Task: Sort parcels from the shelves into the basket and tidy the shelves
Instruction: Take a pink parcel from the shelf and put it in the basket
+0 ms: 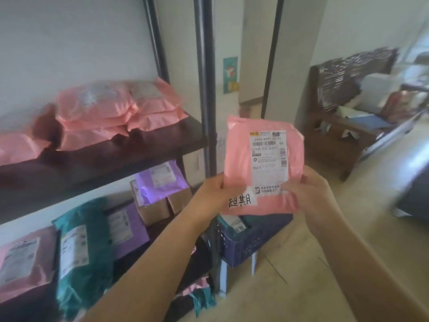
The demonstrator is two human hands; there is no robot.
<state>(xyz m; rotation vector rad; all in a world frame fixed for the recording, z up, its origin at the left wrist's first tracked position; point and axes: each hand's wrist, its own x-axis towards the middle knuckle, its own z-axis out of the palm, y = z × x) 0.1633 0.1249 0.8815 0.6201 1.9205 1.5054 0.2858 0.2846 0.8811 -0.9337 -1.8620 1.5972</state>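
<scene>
In front of the shelf post, you are holding a pink parcel [239,163] upright with both grips, its printed label facing you. Your left grip [212,194] is pinching the lower left edge, thumb on the front. Your right grip [311,194] is curling round the lower right edge. The parcel is hanging in the air just above the basket [253,242], which is standing on the floor beside the shelves [116,154] and holding at least one parcel. On the upper shelf a pink pile [116,108] is lying. Below, a teal parcel [83,252] is leaning near a purple parcel [160,180] that is resting on boxes [155,210].
</scene>
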